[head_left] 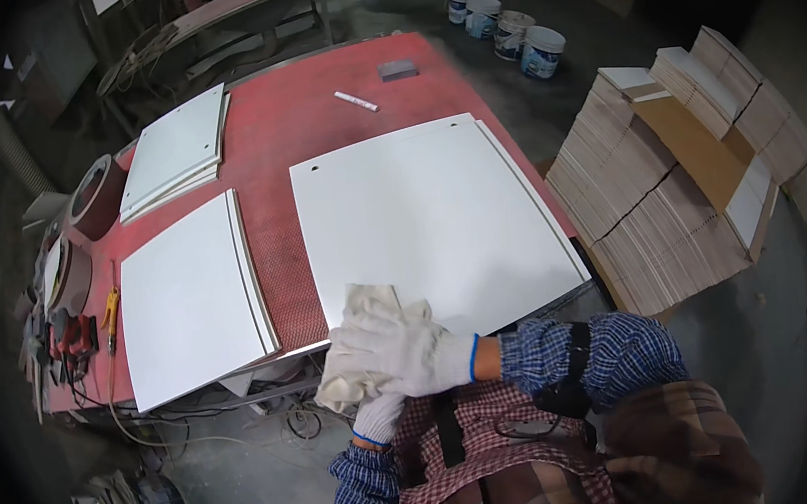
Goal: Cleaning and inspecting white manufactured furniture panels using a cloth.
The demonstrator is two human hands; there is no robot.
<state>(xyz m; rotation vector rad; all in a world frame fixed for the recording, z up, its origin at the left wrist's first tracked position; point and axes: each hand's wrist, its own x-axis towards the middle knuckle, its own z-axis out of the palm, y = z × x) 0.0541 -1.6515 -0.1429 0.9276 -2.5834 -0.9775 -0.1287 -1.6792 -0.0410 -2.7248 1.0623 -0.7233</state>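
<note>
In a white knit glove with blue trim, my right hand (414, 349) lies over a crumpled off-white cloth (369, 298), fingers closed around it. Just below it, my left hand (381, 419) is also gloved and touches the bunched lower part of the cloth. The left fingers are hidden by the cloth and the right hand. Both hands are at the near edge of a large white panel (424, 214), which rests on a second board and has small holes near its far corners.
On the red table (276, 116) lie two more stacks of white panels (190, 298), tape rolls (97, 201), a red power tool (72, 338), a yellow-handled air gun (112, 313), a white marker (357, 102) and a grey block (397, 70). Stacked boards (658, 190) stand right; buckets (541, 54) stand behind.
</note>
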